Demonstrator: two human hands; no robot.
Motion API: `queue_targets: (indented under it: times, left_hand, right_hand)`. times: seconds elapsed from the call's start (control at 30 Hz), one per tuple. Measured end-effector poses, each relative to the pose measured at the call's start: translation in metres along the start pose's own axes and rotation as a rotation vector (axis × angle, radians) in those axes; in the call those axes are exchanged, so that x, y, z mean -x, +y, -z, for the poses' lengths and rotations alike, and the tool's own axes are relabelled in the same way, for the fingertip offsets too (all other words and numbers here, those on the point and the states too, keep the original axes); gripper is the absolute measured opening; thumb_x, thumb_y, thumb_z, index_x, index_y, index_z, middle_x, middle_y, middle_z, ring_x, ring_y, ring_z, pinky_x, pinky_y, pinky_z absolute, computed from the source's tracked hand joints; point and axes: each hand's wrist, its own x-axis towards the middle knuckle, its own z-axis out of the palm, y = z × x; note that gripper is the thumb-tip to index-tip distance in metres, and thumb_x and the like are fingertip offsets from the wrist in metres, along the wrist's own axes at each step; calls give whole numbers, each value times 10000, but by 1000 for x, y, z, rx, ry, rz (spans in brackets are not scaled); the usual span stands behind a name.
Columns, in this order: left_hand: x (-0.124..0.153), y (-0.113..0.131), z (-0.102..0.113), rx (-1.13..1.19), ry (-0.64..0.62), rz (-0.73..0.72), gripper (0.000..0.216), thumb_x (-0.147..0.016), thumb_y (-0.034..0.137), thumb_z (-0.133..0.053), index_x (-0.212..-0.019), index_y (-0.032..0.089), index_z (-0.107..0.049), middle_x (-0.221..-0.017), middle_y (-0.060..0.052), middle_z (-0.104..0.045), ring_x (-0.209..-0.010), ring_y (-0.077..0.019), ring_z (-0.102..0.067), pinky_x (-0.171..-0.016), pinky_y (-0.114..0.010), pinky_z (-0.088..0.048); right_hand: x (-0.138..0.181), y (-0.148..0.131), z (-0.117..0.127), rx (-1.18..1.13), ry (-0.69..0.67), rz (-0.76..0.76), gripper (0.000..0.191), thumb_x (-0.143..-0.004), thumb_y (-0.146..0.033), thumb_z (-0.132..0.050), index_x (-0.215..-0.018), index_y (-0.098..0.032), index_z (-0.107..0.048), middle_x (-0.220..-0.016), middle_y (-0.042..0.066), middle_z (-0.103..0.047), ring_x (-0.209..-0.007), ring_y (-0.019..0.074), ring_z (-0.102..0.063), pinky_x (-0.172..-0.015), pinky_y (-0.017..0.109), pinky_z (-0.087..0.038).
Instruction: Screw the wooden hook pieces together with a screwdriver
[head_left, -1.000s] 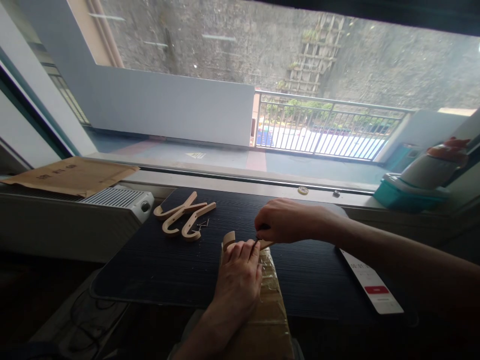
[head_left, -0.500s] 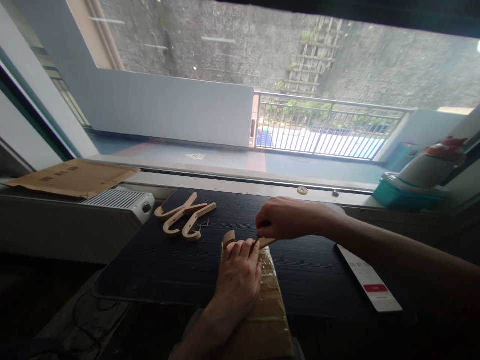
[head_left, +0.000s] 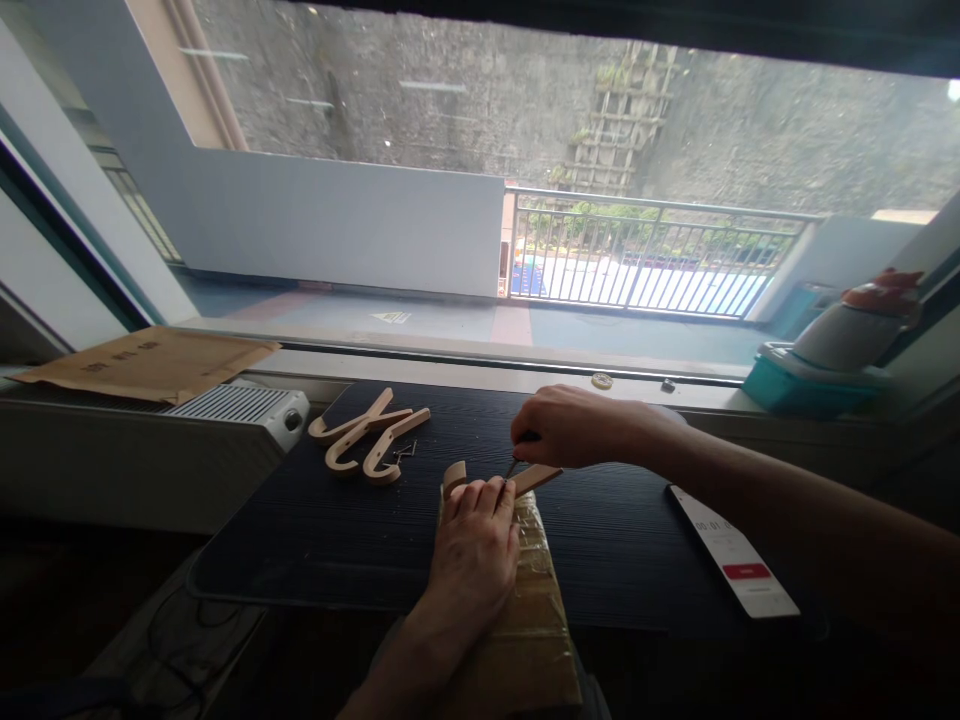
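My right hand (head_left: 564, 427) is closed around the dark handle of a screwdriver (head_left: 511, 468), whose thin metal shaft points down beside my left fingertips. Under my left hand (head_left: 474, 550) lies a curved wooden hook (head_left: 538, 480); its rounded end and straight end show on either side of my fingers. My left fingers press it onto a tape-wrapped cardboard box (head_left: 536, 610). Where the screwdriver tip meets the wood is hidden. Several similar wooden hooks (head_left: 390, 445) rest on the dark table (head_left: 322, 540), with small metal screws (head_left: 406, 452) beside them.
A phone (head_left: 739, 560) with a timer lies at the table's right. Along the window sill are a small round roll (head_left: 601, 381), a small dark object (head_left: 667, 385) and a teal box (head_left: 810, 385). A brown envelope (head_left: 150, 360) rests on the radiator (head_left: 247, 400) at left.
My right hand has turned and lifted slightly, showing more of the screwdriver shaft and the hook's straight end. My left hand keeps its hold. The view has shifted a little.
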Motion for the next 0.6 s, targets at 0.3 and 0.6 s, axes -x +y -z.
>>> queue_targets:
  times: [0.3, 0.6]
  left_hand:
    - [1, 1, 1, -4, 31, -15, 412, -853, 222, -452, -1254, 149, -517, -1236, -96, -544, -1100, -251, -449, -993, -437, -299]
    - [2, 0, -1, 7, 33, -8, 416, -859, 228, -452, -1260, 134, -511, -1236, -100, -543, -1108, -252, -440, -1001, -438, -291]
  right_hand:
    - [-3, 2, 1, -13, -30, 28, 243, -819, -264, -485, -787, -157, -701, -668, 18, -638, -533, 82, -446, -511, 222, -287]
    - [-5, 1, 2, 58, -70, 120, 216, -808, -182, -497, -862, -161, -705, -743, 50, -662, -590, 112, -493, -533, 246, -289]
